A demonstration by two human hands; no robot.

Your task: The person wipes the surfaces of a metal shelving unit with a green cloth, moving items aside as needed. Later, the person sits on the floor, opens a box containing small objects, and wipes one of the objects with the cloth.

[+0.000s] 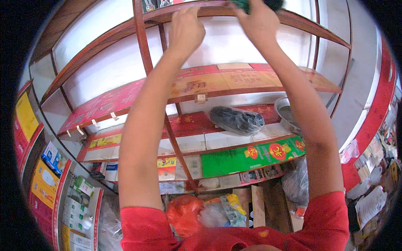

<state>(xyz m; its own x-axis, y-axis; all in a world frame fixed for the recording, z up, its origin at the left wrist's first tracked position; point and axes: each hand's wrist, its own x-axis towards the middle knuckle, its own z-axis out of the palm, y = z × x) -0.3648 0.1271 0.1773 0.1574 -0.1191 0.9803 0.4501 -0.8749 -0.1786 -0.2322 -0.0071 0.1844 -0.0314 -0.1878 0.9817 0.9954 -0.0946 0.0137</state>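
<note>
Both my arms reach up to the top shelf board [217,11] of a brown-framed rack. My left hand [186,30] is at the front edge of that board with its fingers curled together; whatever is in them, if anything, is hidden. To its right, my right hand [260,24] grips a dark green thing [242,4], partly cut off by the upper edge of the picture, so its kind does not show. A blurred dark mass [274,4] lies just beyond the fingers. Part of a printed picture [150,5] stands on the same shelf, left of my left hand.
Below, flattened red and tan cardboard [243,79] lines a shelf. A plastic-wrapped black bundle [236,120] and a metal basin [281,108] stand lower, above a green cardboard sheet [226,161]. An orange-red plastic bag [184,213] lies at the bottom. Boxed goods [44,178] fill shelves at left.
</note>
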